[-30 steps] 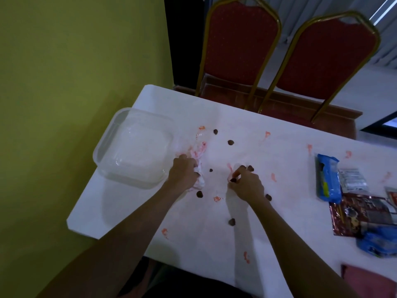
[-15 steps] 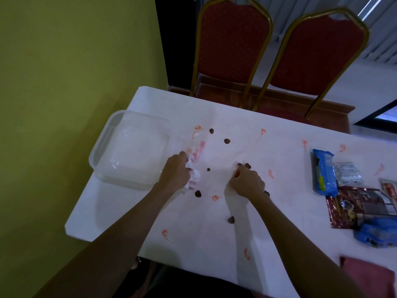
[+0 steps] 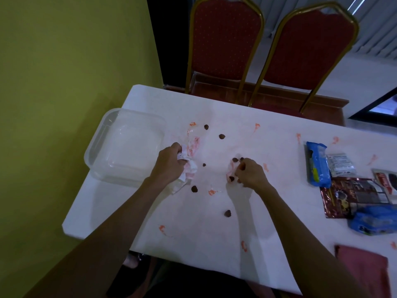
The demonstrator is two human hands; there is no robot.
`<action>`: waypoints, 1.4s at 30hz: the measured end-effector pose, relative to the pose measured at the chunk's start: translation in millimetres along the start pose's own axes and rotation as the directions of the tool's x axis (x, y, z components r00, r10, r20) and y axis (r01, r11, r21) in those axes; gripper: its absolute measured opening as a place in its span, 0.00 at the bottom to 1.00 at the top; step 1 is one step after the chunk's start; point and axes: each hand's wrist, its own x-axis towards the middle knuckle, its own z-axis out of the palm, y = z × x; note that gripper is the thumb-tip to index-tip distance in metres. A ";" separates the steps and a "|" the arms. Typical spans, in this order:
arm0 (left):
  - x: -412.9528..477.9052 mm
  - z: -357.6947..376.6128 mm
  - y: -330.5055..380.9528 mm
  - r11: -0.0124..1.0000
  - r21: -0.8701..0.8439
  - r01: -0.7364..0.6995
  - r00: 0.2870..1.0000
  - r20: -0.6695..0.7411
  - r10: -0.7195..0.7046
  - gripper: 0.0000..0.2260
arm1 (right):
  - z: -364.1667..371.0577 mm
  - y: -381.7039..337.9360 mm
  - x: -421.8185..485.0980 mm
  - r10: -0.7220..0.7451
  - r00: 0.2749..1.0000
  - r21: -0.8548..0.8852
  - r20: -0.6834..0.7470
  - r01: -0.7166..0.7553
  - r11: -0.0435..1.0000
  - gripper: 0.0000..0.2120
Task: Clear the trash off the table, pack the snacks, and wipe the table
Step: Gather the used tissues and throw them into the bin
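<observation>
My left hand (image 3: 169, 165) is closed around a crumpled white tissue (image 3: 189, 166) smeared with red, just right of a clear plastic container (image 3: 125, 145). My right hand (image 3: 250, 174) rests on the white table (image 3: 193, 233) with its fingers pinched on a small brown crumb; more brown crumbs (image 3: 194, 188) lie scattered around both hands, one crumb (image 3: 227, 213) nearer me. Red sauce smears (image 3: 211, 192) dot the tabletop. Snack packets lie at the right: a blue packet (image 3: 316, 164), a dark red packet (image 3: 354, 196) and another blue one (image 3: 373, 220).
A pink cloth (image 3: 365, 269) lies at the near right edge. Two red chairs with gold frames (image 3: 225, 41) stand behind the table's far edge. A yellow-green wall (image 3: 64, 72) runs along the left. The table's left corner is close to the container.
My left hand has drawn the tissue slightly back toward me from the red smear. My right hand's fingers have closed over crumbs by the smear in front of it.
</observation>
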 end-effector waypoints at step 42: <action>-53.8 5.7 36.7 0.988 -0.150 0.021 0.990 -0.137 -0.041 0.11 | 12.0 -40.6 -57.4 -0.176 0.962 0.316 -0.210 0.238 0.919 0.09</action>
